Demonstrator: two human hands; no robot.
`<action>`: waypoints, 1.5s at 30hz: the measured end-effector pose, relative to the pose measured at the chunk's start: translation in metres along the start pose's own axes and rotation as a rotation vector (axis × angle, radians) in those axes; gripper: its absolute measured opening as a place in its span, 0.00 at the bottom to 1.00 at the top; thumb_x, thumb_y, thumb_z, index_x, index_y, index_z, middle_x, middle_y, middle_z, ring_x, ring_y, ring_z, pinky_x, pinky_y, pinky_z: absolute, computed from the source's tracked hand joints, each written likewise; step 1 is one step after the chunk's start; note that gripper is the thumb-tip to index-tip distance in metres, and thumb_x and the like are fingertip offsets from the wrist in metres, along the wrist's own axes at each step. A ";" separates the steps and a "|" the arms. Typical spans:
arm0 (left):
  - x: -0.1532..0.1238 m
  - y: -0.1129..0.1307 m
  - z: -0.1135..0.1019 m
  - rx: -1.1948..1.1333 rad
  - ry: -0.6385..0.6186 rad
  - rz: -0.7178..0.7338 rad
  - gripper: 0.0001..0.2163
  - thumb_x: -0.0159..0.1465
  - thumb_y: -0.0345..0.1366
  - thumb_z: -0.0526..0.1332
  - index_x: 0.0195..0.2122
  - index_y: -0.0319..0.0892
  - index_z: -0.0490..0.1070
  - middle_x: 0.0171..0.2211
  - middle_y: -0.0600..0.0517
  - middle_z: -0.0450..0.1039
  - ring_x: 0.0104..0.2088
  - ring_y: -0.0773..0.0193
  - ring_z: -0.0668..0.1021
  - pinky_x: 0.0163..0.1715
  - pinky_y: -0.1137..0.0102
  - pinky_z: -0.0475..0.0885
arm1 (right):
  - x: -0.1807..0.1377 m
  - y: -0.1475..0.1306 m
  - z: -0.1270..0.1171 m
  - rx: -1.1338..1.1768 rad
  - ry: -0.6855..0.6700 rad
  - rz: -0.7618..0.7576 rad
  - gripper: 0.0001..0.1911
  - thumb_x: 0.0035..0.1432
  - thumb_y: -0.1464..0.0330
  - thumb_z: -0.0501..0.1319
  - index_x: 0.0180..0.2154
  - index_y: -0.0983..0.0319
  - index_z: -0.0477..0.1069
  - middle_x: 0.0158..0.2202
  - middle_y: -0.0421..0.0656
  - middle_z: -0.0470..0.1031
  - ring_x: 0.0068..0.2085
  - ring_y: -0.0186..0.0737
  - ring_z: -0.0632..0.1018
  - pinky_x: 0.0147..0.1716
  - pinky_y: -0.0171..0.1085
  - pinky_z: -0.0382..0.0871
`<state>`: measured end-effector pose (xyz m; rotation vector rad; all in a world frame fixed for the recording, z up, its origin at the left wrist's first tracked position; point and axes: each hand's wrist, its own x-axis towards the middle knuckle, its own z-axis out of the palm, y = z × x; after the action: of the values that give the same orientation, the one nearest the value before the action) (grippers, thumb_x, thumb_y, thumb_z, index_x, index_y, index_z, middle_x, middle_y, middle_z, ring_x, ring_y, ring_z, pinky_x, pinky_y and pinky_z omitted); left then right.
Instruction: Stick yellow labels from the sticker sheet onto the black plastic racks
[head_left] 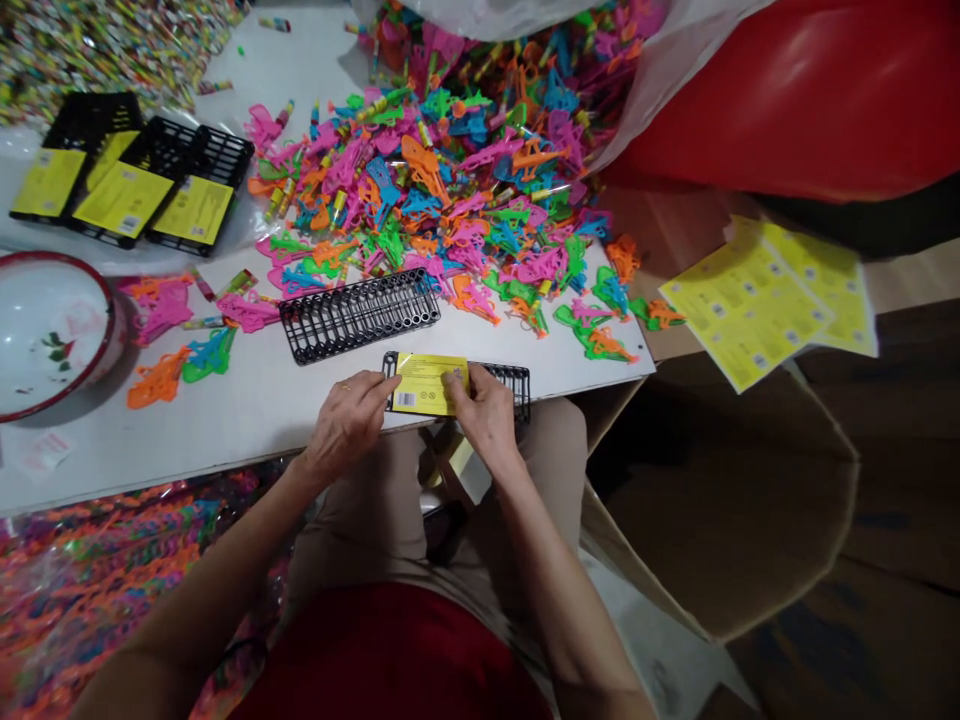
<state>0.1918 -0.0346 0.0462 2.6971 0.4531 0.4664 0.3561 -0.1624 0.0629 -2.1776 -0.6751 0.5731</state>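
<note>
At the table's front edge a black plastic rack (517, 390) lies under a yellow printed label (420, 385). My left hand (351, 420) holds the rack's left end, its fingertips against the label's left edge. My right hand (486, 412) grips the rack from the right, the thumb pressing on the label. Whether the label is fully stuck down I cannot tell. Just beyond, a second black rack (360, 315) with rows of round holes lies tilted on the table, bearing no label. Colourful plastic toy guns (465, 200) are heaped behind it.
Labelled black racks (199, 205) are stacked at the left, near a red-rimmed white bowl (112, 330). Small wrapped pieces (112, 50) are piled behind. Yellow label sheets (750, 300) rest above an open cardboard box (727, 500) on the right. Bagged toys (112, 600) lie below the table (225, 440).
</note>
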 end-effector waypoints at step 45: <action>-0.018 -0.006 0.005 0.073 -0.146 0.082 0.21 0.66 0.27 0.50 0.59 0.48 0.64 0.60 0.39 0.63 0.61 0.48 0.65 0.55 0.51 0.67 | -0.003 0.003 0.003 -0.069 0.038 0.015 0.14 0.60 0.59 0.55 0.26 0.59 0.64 0.22 0.39 0.68 0.25 0.36 0.67 0.24 0.34 0.55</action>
<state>0.1764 -0.0373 0.0350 2.8041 0.3251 0.2769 0.3533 -0.1642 0.0592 -2.2531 -0.6678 0.5219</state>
